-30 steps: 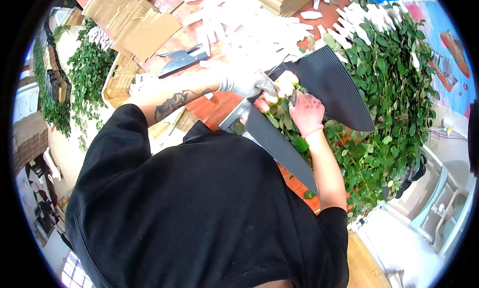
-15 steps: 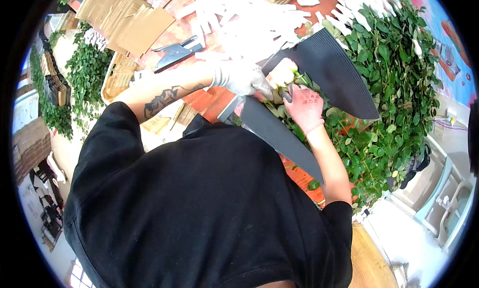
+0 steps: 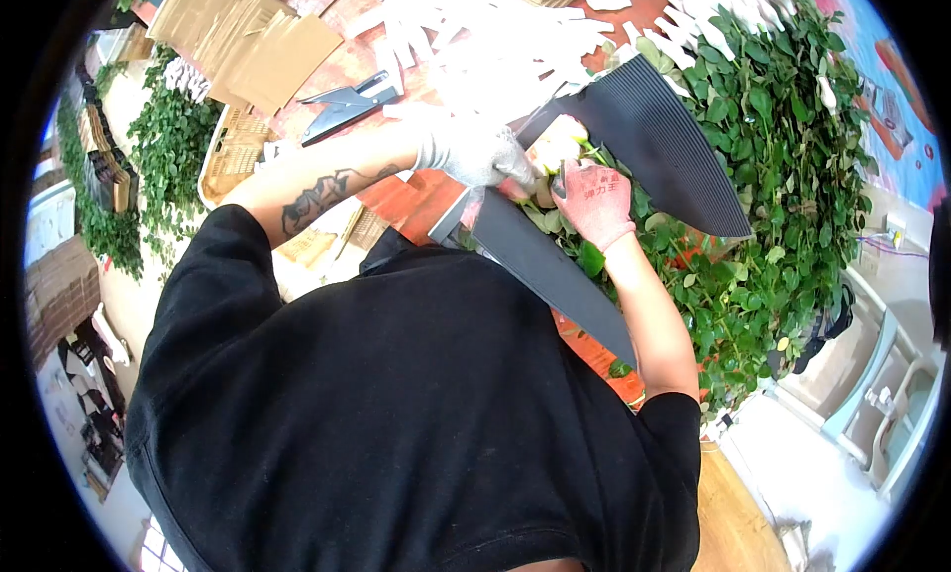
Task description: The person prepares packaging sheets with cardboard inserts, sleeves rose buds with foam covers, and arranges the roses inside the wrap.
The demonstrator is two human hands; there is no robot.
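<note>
A bunch of pale cream and pink roses (image 3: 559, 142) lies between the two black ribbed panels of a V-shaped holder (image 3: 659, 141), heads toward the upper left. My left hand (image 3: 485, 158), in a pale grey glove, curls its fingers around rose heads at the holder's near-left end. Opposite it, my right hand (image 3: 596, 198), in a pink glove with printed lettering, is closed on the roses just below their heads. Its fingertips are partly hidden among petals and leaves. The lower black panel (image 3: 550, 270) runs beneath my right wrist.
A thick heap of leafy rose stems (image 3: 763, 176) with white-wrapped heads fills the right side. A stapler (image 3: 349, 106) lies near stacked cardboard sheets (image 3: 272, 57). White paper sleeves (image 3: 475, 37) cover the table's far part. A yellow basket (image 3: 233, 151) stands left.
My right hand has shifted slightly left and up, toward the rose heads and my left hand. My left hand stays almost in place at the roses.
</note>
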